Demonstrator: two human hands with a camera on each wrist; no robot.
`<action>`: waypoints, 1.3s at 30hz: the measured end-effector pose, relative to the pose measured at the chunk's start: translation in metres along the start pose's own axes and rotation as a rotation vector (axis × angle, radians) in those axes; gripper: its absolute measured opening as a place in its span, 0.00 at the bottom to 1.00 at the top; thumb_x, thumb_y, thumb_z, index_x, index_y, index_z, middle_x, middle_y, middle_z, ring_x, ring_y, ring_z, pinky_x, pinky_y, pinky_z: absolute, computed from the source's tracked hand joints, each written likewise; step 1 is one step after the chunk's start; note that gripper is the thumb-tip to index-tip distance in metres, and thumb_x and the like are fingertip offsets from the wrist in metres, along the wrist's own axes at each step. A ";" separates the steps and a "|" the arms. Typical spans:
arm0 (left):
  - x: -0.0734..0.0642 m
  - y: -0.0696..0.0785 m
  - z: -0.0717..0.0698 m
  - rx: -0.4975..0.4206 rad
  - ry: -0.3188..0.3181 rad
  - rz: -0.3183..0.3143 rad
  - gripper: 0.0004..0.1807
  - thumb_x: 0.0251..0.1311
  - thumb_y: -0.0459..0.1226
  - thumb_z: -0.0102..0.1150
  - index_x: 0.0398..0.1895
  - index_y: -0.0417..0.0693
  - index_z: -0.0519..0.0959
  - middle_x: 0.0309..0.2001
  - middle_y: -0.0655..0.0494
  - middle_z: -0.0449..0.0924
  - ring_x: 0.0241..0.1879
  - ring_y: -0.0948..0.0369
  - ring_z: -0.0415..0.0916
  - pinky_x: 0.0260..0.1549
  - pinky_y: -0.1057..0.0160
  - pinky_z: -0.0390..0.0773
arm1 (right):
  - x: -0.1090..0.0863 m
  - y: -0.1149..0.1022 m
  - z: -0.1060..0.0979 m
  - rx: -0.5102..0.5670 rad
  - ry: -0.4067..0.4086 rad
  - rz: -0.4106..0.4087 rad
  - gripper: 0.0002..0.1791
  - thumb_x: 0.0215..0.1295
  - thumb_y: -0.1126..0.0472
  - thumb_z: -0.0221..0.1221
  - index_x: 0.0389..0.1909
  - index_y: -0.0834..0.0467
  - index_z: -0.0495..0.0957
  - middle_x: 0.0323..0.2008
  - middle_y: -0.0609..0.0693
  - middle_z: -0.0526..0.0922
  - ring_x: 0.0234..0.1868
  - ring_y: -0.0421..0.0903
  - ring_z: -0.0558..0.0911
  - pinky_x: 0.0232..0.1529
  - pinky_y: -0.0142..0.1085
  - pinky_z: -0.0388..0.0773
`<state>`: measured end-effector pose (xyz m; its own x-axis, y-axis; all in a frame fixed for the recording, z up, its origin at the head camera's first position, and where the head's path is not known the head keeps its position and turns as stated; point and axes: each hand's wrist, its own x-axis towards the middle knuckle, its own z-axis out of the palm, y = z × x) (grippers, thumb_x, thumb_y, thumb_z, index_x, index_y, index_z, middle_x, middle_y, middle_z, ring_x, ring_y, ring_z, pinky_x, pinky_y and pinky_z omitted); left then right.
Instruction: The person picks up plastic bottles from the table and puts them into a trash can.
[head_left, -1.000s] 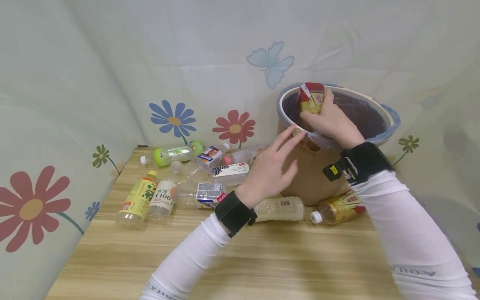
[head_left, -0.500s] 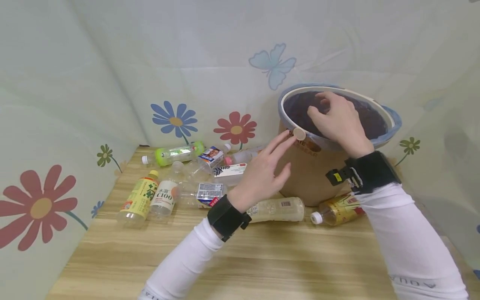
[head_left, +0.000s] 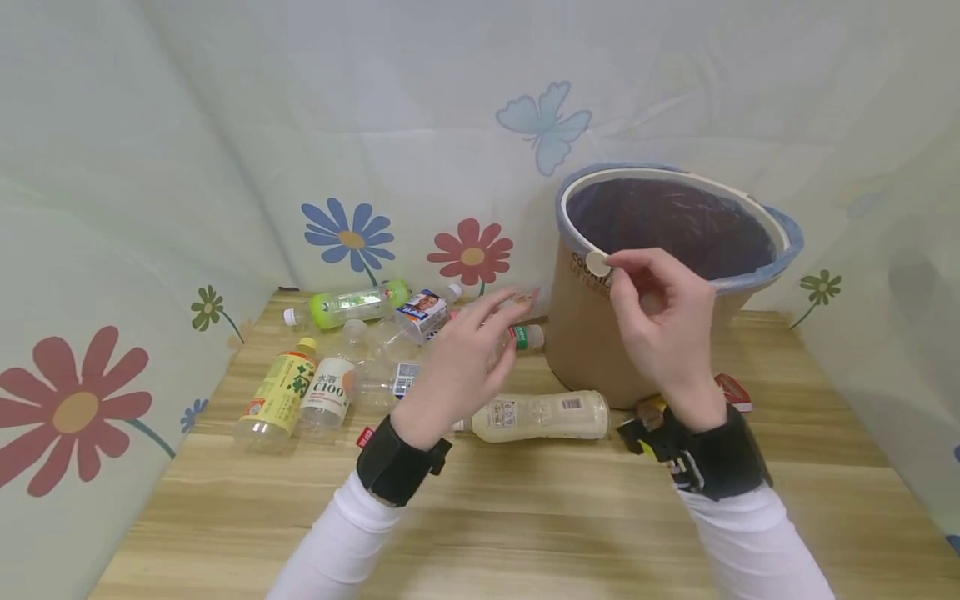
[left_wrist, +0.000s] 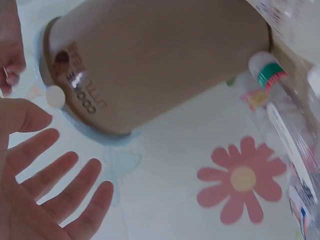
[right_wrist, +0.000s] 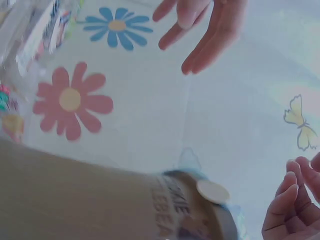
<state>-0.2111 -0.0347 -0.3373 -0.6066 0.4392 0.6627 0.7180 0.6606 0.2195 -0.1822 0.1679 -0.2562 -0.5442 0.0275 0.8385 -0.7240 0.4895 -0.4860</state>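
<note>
Hovering above a group of clear plastic bottles (head_left: 405, 378), the left hand (head_left: 456, 358) has spread fingers and holds nothing, while the right hand (head_left: 671, 321), loosely curled and holding nothing, is near the round cream disc (head_left: 597, 263) on the rim of a tall brown bin (head_left: 585, 342). A pale-labelled plastic bottle (head_left: 543, 417) lies before the bin on the wood-grain table (head_left: 480, 517).

Counted are one bin (head_left: 588, 333) at upper right, one left hand (head_left: 457, 358), one right hand (head_left: 667, 325), two black wristbands (head_left: 392, 462) and at least seven bottles (head_left: 540, 417), some partly hidden.
</note>
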 end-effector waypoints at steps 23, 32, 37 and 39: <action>-0.078 -0.082 -0.006 0.126 -0.290 -0.206 0.27 0.58 0.43 0.59 0.61 0.47 0.72 0.62 0.45 0.70 0.61 0.46 0.65 0.58 0.43 0.67 | -0.100 0.049 0.051 0.074 -0.243 0.125 0.20 0.57 0.74 0.57 0.52 0.62 0.76 0.44 0.53 0.81 0.45 0.50 0.79 0.44 0.44 0.80; -0.086 -0.091 -0.003 0.144 -0.450 -0.292 0.38 0.50 0.48 0.66 0.67 0.53 0.66 0.67 0.47 0.64 0.65 0.42 0.58 0.57 0.33 0.60 | -0.090 0.016 0.050 0.091 -0.311 0.142 0.20 0.54 0.79 0.57 0.50 0.69 0.75 0.45 0.60 0.79 0.44 0.50 0.79 0.45 0.49 0.79; -0.088 -0.094 -0.002 0.141 -0.492 -0.330 0.41 0.49 0.48 0.67 0.68 0.55 0.64 0.67 0.47 0.63 0.66 0.43 0.57 0.59 0.33 0.58 | -0.088 0.010 0.051 0.076 -0.330 0.139 0.20 0.53 0.79 0.57 0.49 0.69 0.75 0.44 0.60 0.79 0.43 0.50 0.78 0.45 0.48 0.79; -0.090 -0.096 -0.002 0.137 -0.506 -0.346 0.42 0.47 0.46 0.69 0.69 0.56 0.64 0.67 0.48 0.63 0.66 0.43 0.57 0.59 0.33 0.57 | -0.088 0.010 0.052 0.076 -0.335 0.137 0.20 0.53 0.79 0.58 0.50 0.69 0.75 0.45 0.59 0.79 0.43 0.49 0.79 0.45 0.48 0.79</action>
<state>-0.2245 -0.1386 -0.4160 -0.9065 0.3979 0.1413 0.4214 0.8732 0.2449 -0.1633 0.1255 -0.3475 -0.7381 -0.2045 0.6430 -0.6570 0.4349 -0.6158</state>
